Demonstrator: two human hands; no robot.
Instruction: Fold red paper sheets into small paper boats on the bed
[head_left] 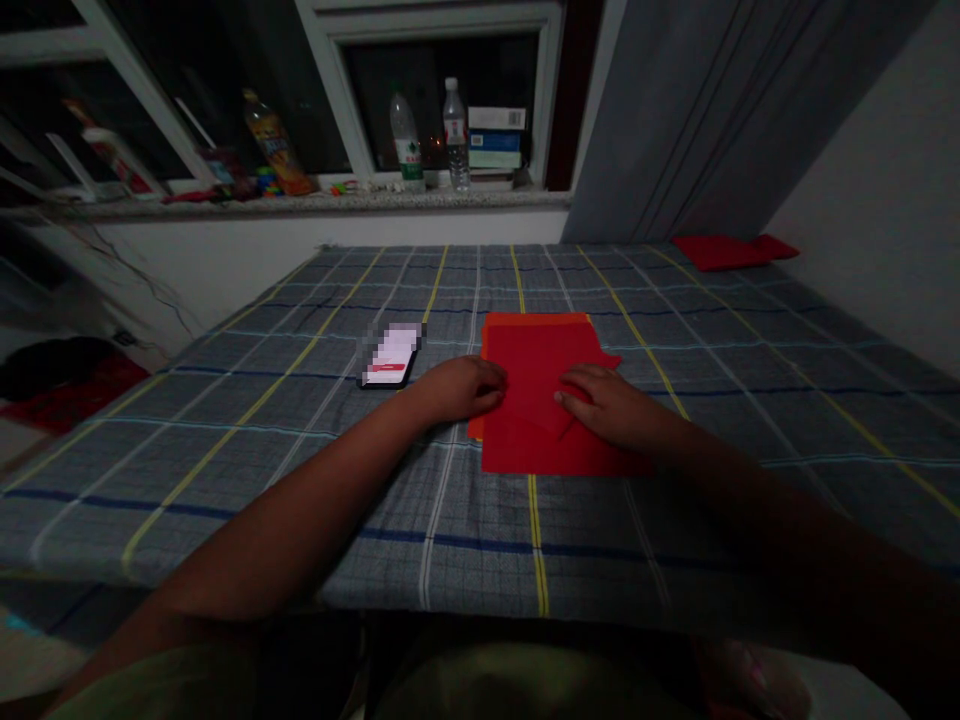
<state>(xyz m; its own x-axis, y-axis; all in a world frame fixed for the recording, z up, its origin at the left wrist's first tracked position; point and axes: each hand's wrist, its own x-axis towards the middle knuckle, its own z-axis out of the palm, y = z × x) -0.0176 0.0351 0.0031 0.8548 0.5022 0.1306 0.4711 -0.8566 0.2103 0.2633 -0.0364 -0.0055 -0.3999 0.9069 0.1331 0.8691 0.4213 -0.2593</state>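
A red sheet of paper [525, 452] lies flat over an orange sheet [536, 319] on the checked cloth. On top of it appears to be another red piece, with a pointed corner sticking out at the right and a faint edge near my thumb. My left hand [463, 388] is at the left edge of the sheets, fingers curled onto the paper. From the right, my right hand [611, 405] rests on the red paper with bent fingers and the thumb close below them. What lies beneath its palm is hidden.
A phone [391, 357] with a lit screen lies left of the paper. Folded red items [731, 252] sit at the far right corner of the cloth [300, 530]. Bottles [407, 145] and stacked boxes [496, 138] stand on the windowsill [300, 208]. A grey curtain [675, 120] hangs at right.
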